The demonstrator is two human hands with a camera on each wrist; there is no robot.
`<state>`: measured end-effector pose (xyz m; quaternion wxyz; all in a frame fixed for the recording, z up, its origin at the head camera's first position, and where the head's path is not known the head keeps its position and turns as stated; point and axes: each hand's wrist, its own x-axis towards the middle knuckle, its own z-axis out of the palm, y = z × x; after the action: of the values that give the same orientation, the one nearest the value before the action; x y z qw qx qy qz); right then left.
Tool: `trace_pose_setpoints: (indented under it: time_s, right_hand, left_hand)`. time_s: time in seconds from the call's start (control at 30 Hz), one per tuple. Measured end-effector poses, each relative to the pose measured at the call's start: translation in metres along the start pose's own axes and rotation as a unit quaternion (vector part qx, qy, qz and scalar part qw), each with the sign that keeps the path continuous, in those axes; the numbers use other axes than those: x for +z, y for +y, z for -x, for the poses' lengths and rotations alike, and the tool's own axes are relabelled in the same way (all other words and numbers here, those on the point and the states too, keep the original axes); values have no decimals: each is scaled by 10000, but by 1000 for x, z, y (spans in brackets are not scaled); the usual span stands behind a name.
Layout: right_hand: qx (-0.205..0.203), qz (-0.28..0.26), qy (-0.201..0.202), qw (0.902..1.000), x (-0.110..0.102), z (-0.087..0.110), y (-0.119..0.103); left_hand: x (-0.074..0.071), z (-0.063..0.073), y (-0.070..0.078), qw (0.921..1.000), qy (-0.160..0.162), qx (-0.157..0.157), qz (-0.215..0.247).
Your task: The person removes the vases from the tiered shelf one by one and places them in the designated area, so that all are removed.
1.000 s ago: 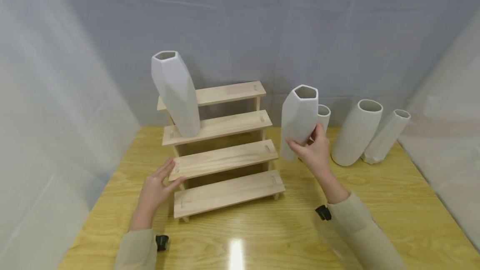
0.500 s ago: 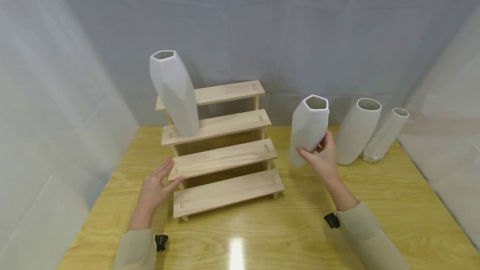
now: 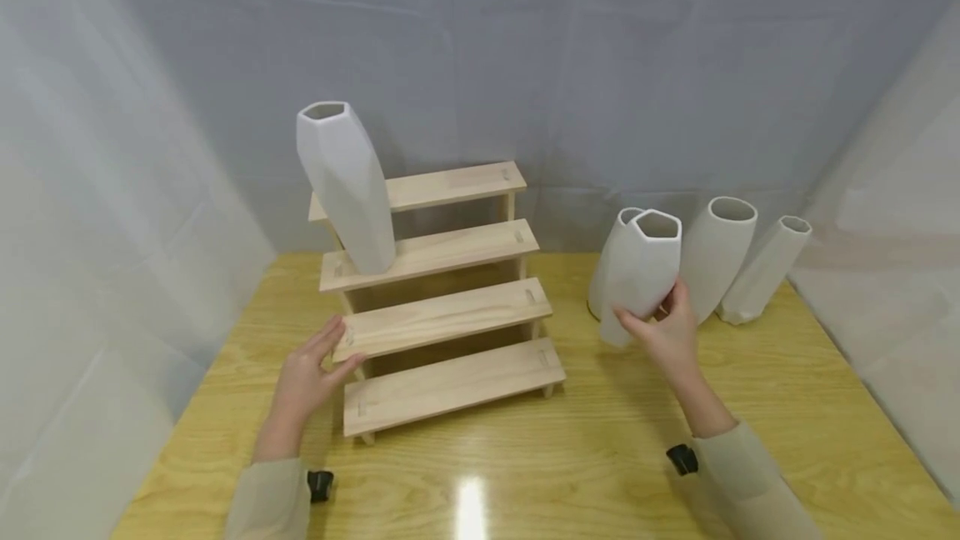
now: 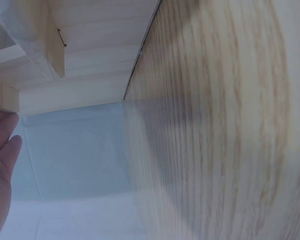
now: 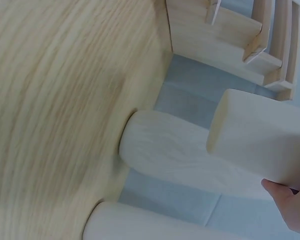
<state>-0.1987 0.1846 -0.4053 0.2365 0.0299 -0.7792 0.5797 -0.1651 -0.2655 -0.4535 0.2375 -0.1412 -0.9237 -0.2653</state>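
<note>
In the head view my right hand (image 3: pixel 667 336) grips a white faceted vase (image 3: pixel 641 277) with a five-sided mouth, thumb on its near side. The right wrist view shows this vase (image 5: pixel 265 140) held off the table, its flat base in sight. Behind it stands another white vase (image 5: pixel 165 147), mostly covered in the head view. My left hand (image 3: pixel 307 373) touches the left end of a pale wooden stepped rack (image 3: pixel 450 315), at the second step from the bottom, with straight fingers. A tall white faceted vase (image 3: pixel 348 190) stands on the rack's left side, on the second step from the top.
Two more white vases stand at the right of the wooden table (image 3: pixel 585 457): a wide round-mouthed one (image 3: pixel 723 257) and a slimmer one (image 3: pixel 768 269). Grey cloth (image 3: pixel 480 65) hangs behind, with pale sheets (image 3: pixel 82 232) on both sides.
My right hand has carried the faceted vase right and toward me, away from the rack and lower in the head view. The left hand has kept its place on the rack.
</note>
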Motion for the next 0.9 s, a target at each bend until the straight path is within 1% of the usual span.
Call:
trace_pose_setpoints:
  time_s: [0.13, 0.37, 0.6, 0.8, 0.9]
  right_hand:
    - [44, -36, 97, 9999, -6, 1, 7]
    - [73, 139, 398, 9991, -17, 1, 17]
    - [168, 237, 607, 9977, -30, 0, 20]
    - [463, 671, 797, 9935, -43, 2, 28]
    - [475, 842, 904, 9912, -50, 3, 32]
  left_hand:
    - [1, 1, -2, 10000, 41, 46, -9]
    - [2, 1, -2, 9998, 134, 135, 47]
    - [1, 0, -2, 9999, 84, 86, 43]
    - [1, 0, -2, 9999, 103, 132, 37]
    - [2, 0, -2, 9997, 145, 174, 41]
